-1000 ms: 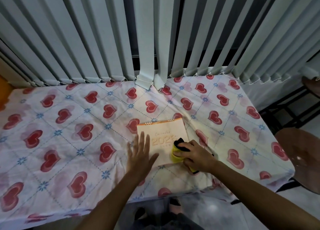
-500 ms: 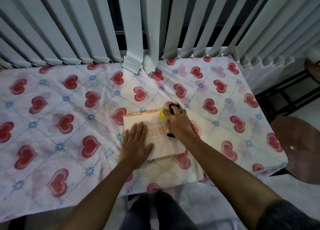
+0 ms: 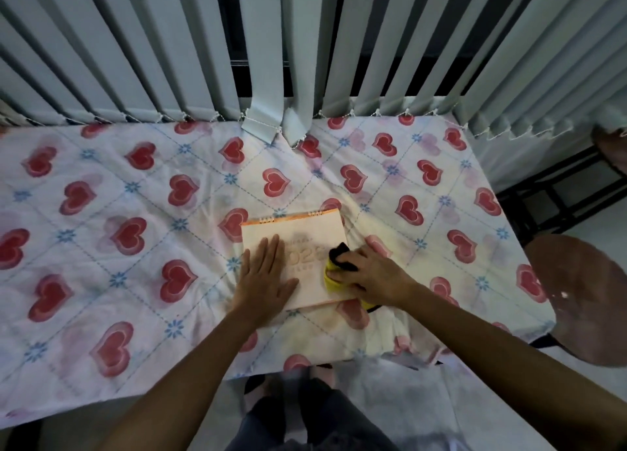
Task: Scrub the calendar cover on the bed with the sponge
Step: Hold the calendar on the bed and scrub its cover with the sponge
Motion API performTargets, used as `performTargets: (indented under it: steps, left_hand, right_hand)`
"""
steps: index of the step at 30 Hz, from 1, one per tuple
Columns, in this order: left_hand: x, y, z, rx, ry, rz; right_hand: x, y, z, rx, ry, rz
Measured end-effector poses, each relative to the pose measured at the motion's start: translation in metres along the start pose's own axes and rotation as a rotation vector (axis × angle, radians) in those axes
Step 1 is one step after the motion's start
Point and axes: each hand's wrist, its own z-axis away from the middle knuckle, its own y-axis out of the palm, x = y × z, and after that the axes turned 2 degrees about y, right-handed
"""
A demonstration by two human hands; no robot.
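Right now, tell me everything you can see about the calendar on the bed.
The calendar is a pale peach, squarish pad lying flat on the heart-print bedsheet near the bed's front edge. Orange wire binding runs along its far edge. Faint orange numerals sit mid-cover, partly hidden. The left hand presses flat on its left side; the right hand holds a yellow and black sponge on its right side. The cover looks like smooth card.

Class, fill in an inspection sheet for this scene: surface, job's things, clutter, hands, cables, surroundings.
Surface: bed under a heart-print sheet, wrinkled.
Job's things: calendar flat on the sheet, spiral edge away from the person; yellow and black sponge on its right edge.
Clutter: nothing seen.
Hands: left hand flat on the calendar; right hand gripping the sponge.
Cables: nothing seen.
Surroundings: vertical blinds behind; round brown stool at right.
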Motion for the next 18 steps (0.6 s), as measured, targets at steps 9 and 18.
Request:
performTargets:
  steps: [9, 18]
  left_hand:
    - [0.027, -0.008, 0.045, 0.192, -0.307, -0.086]
    - [0.030, -0.004, 0.047, 0.172, -0.395, -0.052]
  right_hand:
    - [0.040, 0.009, -0.121, -0.120, 0.325, 0.051]
    - [0.025, 0.002, -0.103, -0.185, 0.135, -0.082]
